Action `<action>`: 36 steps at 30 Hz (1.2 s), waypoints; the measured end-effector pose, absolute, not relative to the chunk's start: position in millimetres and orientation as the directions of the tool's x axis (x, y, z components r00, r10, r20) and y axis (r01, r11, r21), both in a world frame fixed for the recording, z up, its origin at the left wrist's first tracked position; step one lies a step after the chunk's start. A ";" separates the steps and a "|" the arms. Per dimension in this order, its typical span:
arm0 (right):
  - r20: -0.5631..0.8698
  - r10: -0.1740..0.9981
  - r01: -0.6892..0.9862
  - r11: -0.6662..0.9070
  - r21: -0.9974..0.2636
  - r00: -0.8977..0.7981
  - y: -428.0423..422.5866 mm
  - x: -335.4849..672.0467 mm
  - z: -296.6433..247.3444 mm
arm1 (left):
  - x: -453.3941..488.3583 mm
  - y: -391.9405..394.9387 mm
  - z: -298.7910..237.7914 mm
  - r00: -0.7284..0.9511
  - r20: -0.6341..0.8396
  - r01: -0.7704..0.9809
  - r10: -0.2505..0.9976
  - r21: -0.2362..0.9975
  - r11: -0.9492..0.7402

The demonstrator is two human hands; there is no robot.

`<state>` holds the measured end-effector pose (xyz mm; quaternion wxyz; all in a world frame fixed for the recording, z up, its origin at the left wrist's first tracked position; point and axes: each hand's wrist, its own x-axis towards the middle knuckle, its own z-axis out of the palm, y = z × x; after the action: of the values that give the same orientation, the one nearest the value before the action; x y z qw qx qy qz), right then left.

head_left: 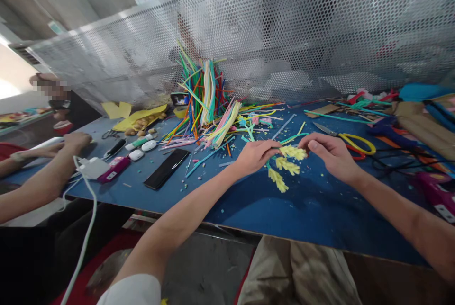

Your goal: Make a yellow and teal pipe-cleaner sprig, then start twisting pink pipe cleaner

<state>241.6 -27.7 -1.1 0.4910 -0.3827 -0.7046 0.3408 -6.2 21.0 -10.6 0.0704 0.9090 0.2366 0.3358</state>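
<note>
My left hand (256,156) has its fingers pinched round the green stem end of a pipe-cleaner flower, held above the blue table. Three yellow, leafy fuzzy sprigs (287,166) fan out from it and hang downward. At the tip of the topmost sprig, my right hand (334,156) has curled fingers and thumb closed on the yellow fuzz; the exact contact is partly hidden. Just behind the right hand lie scissors (357,143) with yellow and red handles. More pipe-cleaner pieces (249,127) in light blue and pink lie beyond the left hand.
A large bundle of coloured pipe cleaners (208,92) leans by the perforated metal screen (284,30). A black phone (167,168), white cases and a purple box (114,169) lie leftward. A co-worker's arms (46,172) reach in at left. Dark cables (398,156) lie at right.
</note>
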 end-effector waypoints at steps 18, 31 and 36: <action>0.300 0.881 0.412 0.443 -0.796 -0.366 -24.2 240.1 -2.5 | -3.3 19.3 -10.8 0.712 0.612 0.240 0.345 0.250 -0.938; 0.323 0.867 0.388 0.466 -0.795 -0.380 -25.7 240.8 -2.1 | -3.3 16.9 -8.6 0.714 0.622 0.229 0.320 0.224 -0.947; 0.301 0.871 0.420 0.458 -0.784 -0.388 -26.9 239.3 1.3 | -2.7 16.3 -9.7 0.727 0.609 0.225 0.316 0.223 -0.948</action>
<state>239.3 -26.9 1.3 0.3630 -0.4177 -0.7727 0.3110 -2.7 16.3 -9.7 0.0672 0.9269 0.1458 0.3392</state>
